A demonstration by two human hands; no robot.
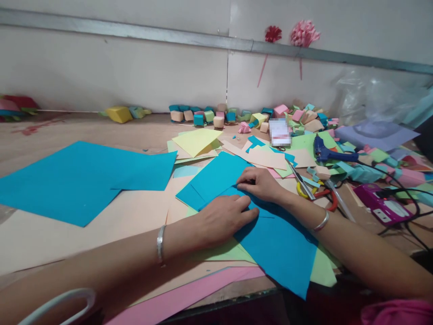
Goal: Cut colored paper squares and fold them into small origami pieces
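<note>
My left hand (225, 219) rests flat on a blue paper sheet (284, 253), its fingers spread a little and reaching right. Just above it, my right hand (262, 183) has its fingers curled, with thumb and fingertips pinching the folded upper edge of the same sheet. This sheet lies at an angle over another blue piece (216, 171) and over green and peach paper. Its lower corner hangs past the table's front edge. Farther left lies a large blue sheet (77, 180) on peach paper (142, 216).
Scissors (304, 185), a blue glue gun (333, 153) and a purple power socket (384, 205) with black cables lie to the right. Small paper boxes (203, 116) line the wall. Pink paper (199, 289) lies along the front edge. Paper flowers (304, 34) hang on the rail.
</note>
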